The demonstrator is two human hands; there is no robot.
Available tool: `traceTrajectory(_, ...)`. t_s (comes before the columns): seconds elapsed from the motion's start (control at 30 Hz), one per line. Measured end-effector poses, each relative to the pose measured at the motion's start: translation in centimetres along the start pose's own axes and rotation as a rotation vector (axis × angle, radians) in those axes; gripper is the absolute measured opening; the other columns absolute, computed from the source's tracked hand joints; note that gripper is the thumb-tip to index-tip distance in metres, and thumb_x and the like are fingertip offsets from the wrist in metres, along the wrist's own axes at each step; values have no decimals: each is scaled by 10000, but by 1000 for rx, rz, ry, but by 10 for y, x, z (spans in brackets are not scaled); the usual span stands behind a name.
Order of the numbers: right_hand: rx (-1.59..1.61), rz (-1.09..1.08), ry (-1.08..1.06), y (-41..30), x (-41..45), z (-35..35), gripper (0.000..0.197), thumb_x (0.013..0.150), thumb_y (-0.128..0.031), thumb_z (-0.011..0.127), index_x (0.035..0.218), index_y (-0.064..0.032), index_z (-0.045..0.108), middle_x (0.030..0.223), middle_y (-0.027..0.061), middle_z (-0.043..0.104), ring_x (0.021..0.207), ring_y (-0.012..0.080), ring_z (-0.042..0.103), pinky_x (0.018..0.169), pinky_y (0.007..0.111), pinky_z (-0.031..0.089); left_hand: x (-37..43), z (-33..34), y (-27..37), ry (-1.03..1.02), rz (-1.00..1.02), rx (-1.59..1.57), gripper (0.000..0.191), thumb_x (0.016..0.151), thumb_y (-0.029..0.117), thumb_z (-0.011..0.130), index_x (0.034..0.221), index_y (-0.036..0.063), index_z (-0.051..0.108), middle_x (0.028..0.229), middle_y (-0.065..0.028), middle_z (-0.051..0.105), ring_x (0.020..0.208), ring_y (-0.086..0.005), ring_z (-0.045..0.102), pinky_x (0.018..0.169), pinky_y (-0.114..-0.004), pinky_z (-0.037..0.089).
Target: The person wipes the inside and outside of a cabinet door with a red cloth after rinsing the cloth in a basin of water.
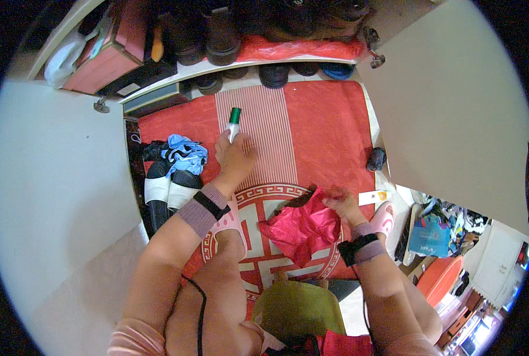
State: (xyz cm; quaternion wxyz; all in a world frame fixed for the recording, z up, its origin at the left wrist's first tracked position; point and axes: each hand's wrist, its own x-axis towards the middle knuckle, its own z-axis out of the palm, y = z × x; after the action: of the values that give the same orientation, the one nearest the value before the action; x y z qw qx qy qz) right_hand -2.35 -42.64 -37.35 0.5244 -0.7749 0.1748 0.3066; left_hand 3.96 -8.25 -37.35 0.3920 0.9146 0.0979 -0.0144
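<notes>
My left hand (pixel 236 153) is closed around a small white bottle (pixel 233 129) with a green cap, held over the striped band of the red mat. My right hand (pixel 342 202) grips the upper edge of a crumpled, shiny crimson bag or cloth (pixel 306 227), which hangs above the mat's round patterned emblem. A dark opening or lining shows along its upper left edge. The fingertips of the right hand are partly blurred.
Black slides with white straps (pixel 157 189) and a crumpled blue cloth (pixel 186 153) lie at the left of the red mat (pixel 331 129). A shoe rack (pixel 246 62) with shoes spans the far side. A white card (pixel 371 197) lies right, and a green stool (pixel 298 307) stands near.
</notes>
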Motion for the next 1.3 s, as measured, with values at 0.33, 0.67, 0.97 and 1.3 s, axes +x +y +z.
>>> traceTrajectory(0.33,-165,-44,532,52,21,-48,270,768,-8,508,1018,15,608,834,72,623,683,163,557,582,281,462,13,46,-52,-294,-29,-74,211,744,229,665,899,86,662,879,-181,617,827,-319,596,795,-421,474)
traceTrajectory(0.67,-156,-324,409,5,5,-18,493,759,52,545,1243,24,456,1184,143,541,1074,237,523,938,302,395,-8,-9,10,-665,201,-324,340,810,221,597,1076,9,602,1049,-176,620,956,-276,603,845,-358,466)
traceTrajectory(0.97,-191,-75,-112,11,-11,39,356,799,-61,642,1134,23,555,1039,88,598,969,201,555,849,276,447,20,-101,-75,34,-72,-665,191,844,115,577,1008,22,607,937,-69,635,891,-163,605,766,-285,483)
traceTrajectory(1.3,651,251,563,-50,-58,-87,301,802,-108,568,1093,-71,501,888,43,556,743,163,522,618,313,437,-15,-207,-97,58,-850,-1010,272,863,270,557,1089,118,571,1039,-22,605,935,-154,556,803,-322,442)
